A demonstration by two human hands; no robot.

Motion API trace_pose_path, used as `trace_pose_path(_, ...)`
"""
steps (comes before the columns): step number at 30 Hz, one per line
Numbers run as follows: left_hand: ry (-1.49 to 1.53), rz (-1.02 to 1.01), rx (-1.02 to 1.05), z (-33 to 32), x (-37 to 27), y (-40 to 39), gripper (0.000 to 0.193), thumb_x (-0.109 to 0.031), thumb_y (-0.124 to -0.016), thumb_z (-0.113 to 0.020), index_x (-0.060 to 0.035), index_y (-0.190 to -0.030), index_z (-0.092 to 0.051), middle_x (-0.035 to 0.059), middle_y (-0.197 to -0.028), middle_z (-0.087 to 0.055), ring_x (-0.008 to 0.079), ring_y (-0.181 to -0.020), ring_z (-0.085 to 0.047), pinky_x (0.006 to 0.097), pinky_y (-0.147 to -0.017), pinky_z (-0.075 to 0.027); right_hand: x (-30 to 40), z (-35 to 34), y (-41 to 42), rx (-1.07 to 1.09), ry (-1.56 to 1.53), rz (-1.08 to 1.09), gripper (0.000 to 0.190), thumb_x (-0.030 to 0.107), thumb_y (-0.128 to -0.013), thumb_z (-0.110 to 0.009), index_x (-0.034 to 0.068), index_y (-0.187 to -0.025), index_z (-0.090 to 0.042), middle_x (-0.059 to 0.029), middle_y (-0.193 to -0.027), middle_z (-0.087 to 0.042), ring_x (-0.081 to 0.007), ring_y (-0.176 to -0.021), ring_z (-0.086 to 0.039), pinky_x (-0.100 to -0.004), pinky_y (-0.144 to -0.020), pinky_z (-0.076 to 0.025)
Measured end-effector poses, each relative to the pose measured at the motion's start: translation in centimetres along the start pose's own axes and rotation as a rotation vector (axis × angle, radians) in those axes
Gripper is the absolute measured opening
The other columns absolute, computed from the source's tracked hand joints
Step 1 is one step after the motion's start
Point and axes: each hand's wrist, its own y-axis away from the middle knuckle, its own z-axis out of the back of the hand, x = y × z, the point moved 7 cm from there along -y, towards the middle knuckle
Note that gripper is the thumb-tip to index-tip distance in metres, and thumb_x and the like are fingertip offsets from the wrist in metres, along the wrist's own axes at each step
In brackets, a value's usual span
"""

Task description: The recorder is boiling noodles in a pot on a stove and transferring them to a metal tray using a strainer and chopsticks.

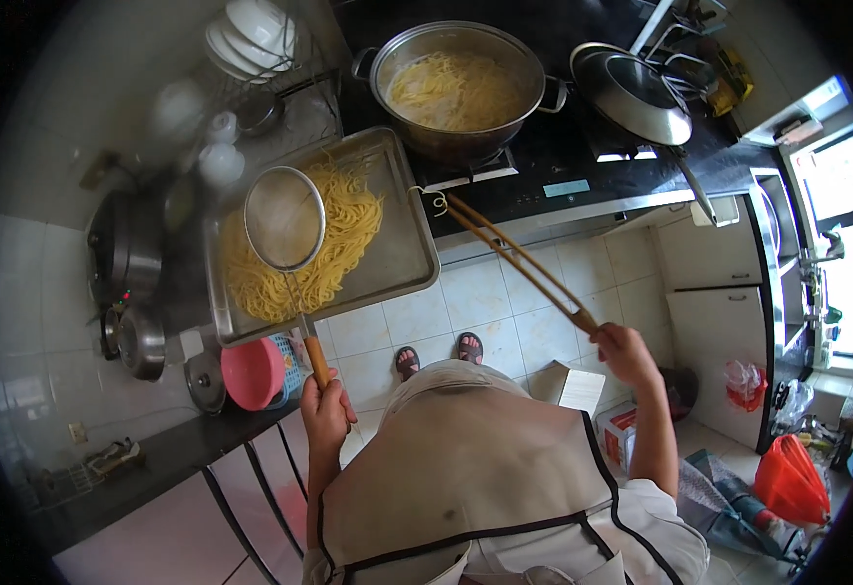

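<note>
My left hand grips the wooden handle of a round mesh strainer, whose basket is over the yellow noodles heaped in a rectangular metal tray. In my right hand is a pair of long wooden chopsticks. A few noodle strands hang at their tips, between the tray's right edge and the stove front. Behind, a large two-handled steel pot on the stove holds more noodles in cloudy, foamy liquid.
A lidded pan stands on the stove's right side, its handle pointing towards me. White bowls fill a rack at the back left. A pink basin and a steel lid lie left of my left hand. Cabinets stand at the right.
</note>
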Motion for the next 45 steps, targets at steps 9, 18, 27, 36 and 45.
trace_pose_path(9, -0.05, -0.028, 0.047, 0.6, -0.9, -0.1, 0.023, -0.013, -0.093, -0.049, 0.002, -0.11, -0.05, 0.0041, -0.065, -0.049, 0.0106, -0.04, -0.045, 0.0241, -0.036, -0.034, -0.2, -10.3, -3.1, 0.159, -0.285, -0.183, 0.025, 0.021, -0.094, -0.048, 0.003, -0.093, -0.065, -0.0006, -0.065, -0.055, -0.0086, -0.05, -0.045, -0.0265, -0.044, -0.036)
trace_pose_path(18, -0.105, -0.029, 0.053, 2.5, -1.3, 0.5, 0.022, -0.012, -0.094, -0.048, 0.0027, -0.11, -0.049, 0.0043, -0.064, -0.049, 0.011, -0.04, -0.045, 0.0247, -0.036, -0.035, 0.6, -14.2, -3.6, 0.163, -0.589, -0.151, 0.026, 0.021, -0.094, -0.05, -0.001, -0.097, -0.064, -0.0032, -0.067, -0.054, -0.0091, -0.047, -0.045, -0.0248, -0.039, -0.036)
trace_pose_path(27, -0.039, -0.04, 0.06, 4.9, 0.0, -0.7, 0.022, -0.011, -0.093, -0.049, 0.0036, -0.11, -0.05, 0.0048, -0.063, -0.05, 0.0109, -0.04, -0.044, 0.0249, -0.037, -0.036, 5.8, -13.0, 0.0, 0.137, -0.476, -0.088, 0.025, 0.02, -0.098, -0.047, 0.0, -0.099, -0.063, -0.001, -0.069, -0.054, -0.007, -0.054, -0.045, -0.0237, -0.047, -0.037)
trace_pose_path(36, -0.009, -0.063, 0.063, 7.3, 0.0, -1.5, 0.023, -0.011, -0.093, -0.049, 0.004, -0.11, -0.049, 0.0039, -0.062, -0.048, 0.0099, -0.042, -0.045, 0.0246, -0.038, -0.037, 13.2, -15.2, -0.2, 0.179, -0.21, 0.168, 0.025, 0.021, -0.095, -0.049, 0.0, -0.087, -0.058, -0.0096, -0.071, -0.06, -0.0226, -0.065, -0.058, -0.0371, -0.061, -0.046)
trace_pose_path(45, -0.041, -0.095, -0.028, 12.1, 0.3, -2.0, 0.024, -0.01, -0.093, -0.049, 0.0047, -0.111, -0.049, 0.003, -0.063, -0.048, 0.0089, -0.042, -0.044, 0.0243, -0.039, -0.038, 19.5, -11.4, 2.9, -0.241, 0.569, 0.271, 0.016, 0.015, -0.093, -0.049, 0.001, -0.088, -0.053, -0.024, -0.08, -0.062, -0.046, -0.075, -0.06, -0.0538, -0.068, -0.047)
